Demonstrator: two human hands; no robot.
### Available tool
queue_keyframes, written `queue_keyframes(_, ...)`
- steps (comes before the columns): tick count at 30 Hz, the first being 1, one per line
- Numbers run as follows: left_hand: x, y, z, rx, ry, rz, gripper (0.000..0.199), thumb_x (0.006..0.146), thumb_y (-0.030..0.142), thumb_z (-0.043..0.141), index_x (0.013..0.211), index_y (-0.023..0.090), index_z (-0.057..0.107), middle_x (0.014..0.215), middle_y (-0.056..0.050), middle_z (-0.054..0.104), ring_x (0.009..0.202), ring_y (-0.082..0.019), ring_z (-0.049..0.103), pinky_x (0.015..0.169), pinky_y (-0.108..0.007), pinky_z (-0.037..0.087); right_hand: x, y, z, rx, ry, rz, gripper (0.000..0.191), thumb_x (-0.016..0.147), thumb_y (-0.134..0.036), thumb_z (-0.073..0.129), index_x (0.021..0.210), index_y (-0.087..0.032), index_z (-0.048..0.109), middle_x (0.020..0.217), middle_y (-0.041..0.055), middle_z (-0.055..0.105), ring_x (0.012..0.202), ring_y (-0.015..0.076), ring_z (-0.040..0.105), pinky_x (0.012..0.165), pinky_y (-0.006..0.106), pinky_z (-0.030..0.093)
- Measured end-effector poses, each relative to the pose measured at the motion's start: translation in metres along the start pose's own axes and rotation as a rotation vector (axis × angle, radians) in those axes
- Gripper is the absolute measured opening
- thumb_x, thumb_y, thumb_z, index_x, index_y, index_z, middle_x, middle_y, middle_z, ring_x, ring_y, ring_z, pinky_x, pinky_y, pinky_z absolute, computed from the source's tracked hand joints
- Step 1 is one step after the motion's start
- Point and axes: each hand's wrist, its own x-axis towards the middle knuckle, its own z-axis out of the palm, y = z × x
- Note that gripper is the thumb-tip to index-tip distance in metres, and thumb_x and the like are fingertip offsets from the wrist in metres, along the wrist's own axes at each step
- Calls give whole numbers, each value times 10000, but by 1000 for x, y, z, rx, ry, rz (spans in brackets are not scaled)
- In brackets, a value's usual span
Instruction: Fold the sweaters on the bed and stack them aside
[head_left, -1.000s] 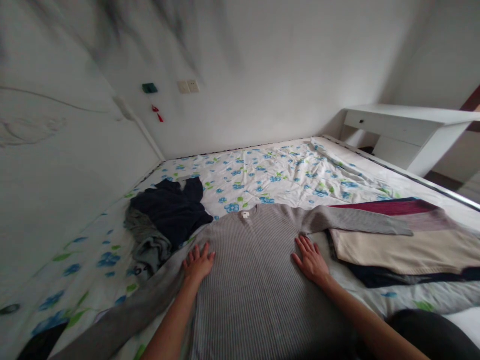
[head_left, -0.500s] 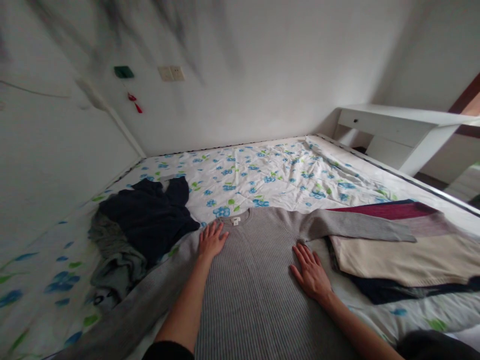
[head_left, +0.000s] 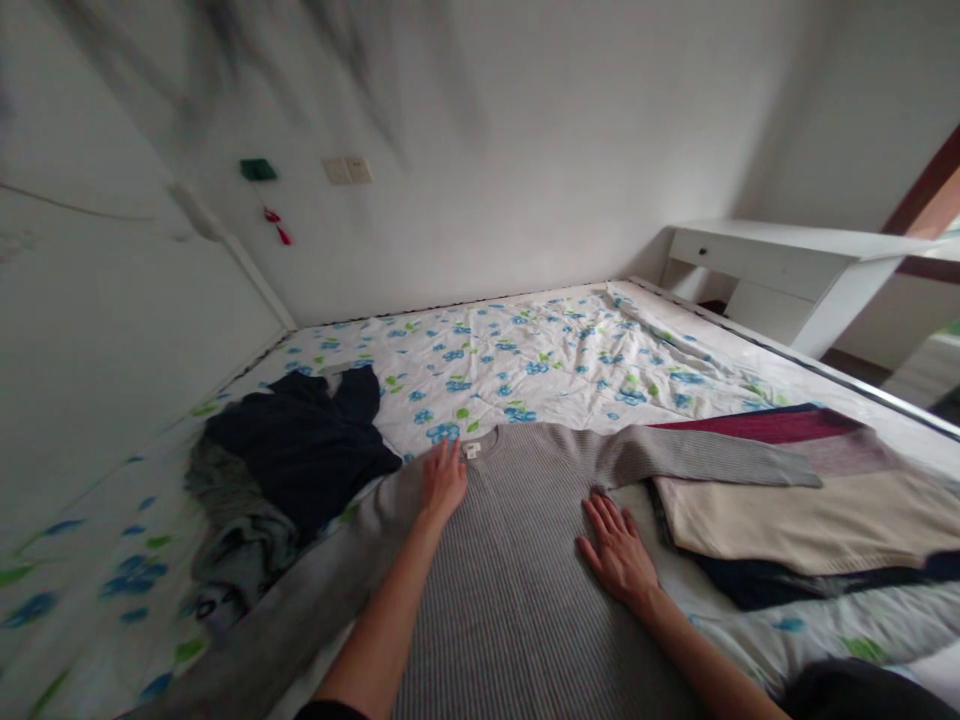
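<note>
A grey ribbed sweater (head_left: 517,580) lies spread on the bed, its neckline pointing away from me. Beside the collar, at the left shoulder, my left hand (head_left: 444,480) touches the knit with its fingers extended. My right hand (head_left: 619,550) rests flat on the sweater's right side, just below the armpit, fingers spread. One sleeve stretches right across a stack of folded sweaters (head_left: 787,520) in cream, mauve and burgundy, with dark cloth under it. The other sleeve runs down toward the lower left. Neither hand grips anything.
A crumpled pile of dark navy and grey clothes (head_left: 300,450) sits left on the floral bed sheet (head_left: 540,350). White walls border the bed at the back and left. At the far right stands a white desk (head_left: 772,265). A red tassel (head_left: 277,228) hangs on the wall.
My left hand has moved slightly right along the shoulder, closer to the collar. My right hand stays in place on the sweater. The view has tilted up a little.
</note>
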Motion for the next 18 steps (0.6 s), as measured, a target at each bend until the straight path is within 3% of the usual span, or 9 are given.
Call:
queue_keyframes(2,-20,32,22,-16,-73,173,685,1171,365,496,1842,232,463,1961,-152,335,1812,-397,291,1467,-627,248,0,1,2,4,6,-10,790,1170,-535,418,1875,-181,387,1958,118,285,1835,309,233,1495,564,139)
queue_keyframes(4,-39,55,39,-22,-165,292,699,1179,497,490,1851,307,452,1962,-125,339,1810,-399,305,1462,-658,251,1,2,3,5,11,-15,790,1169,-536,415,1877,-187,385,1960,115,282,1834,309,236,1491,567,148)
queue_keyframes(7,-56,58,43,34,-247,285,713,1182,574,437,1856,340,442,1963,-104,336,1823,-396,279,1470,-668,209,1,2,2,-1,8,-10,790,1169,-540,406,1876,-185,387,1964,110,269,1835,304,231,1490,563,144)
queue_keyframes(10,-54,24,21,127,-222,116,749,1178,565,407,1867,273,420,1966,-119,318,1827,-403,266,1471,-653,201,1,0,0,-5,-3,-12,797,1173,-547,396,1879,-179,376,1967,107,262,1838,296,219,1492,554,134)
queue_keyframes(14,-54,-55,-17,239,-164,-135,785,1174,578,338,1865,215,418,1950,-161,339,1810,-394,318,1455,-610,253,1,-2,-2,-4,-9,-16,799,1174,-555,388,1882,-184,373,1963,111,274,1837,296,223,1491,551,137)
queue_keyframes(18,-79,-128,-46,292,-100,-289,788,1171,564,276,1862,216,421,1925,-179,399,1778,-400,387,1421,-629,317,1,-2,-1,-3,3,-17,801,1173,-559,394,1878,-180,379,1960,116,278,1835,298,232,1490,558,136)
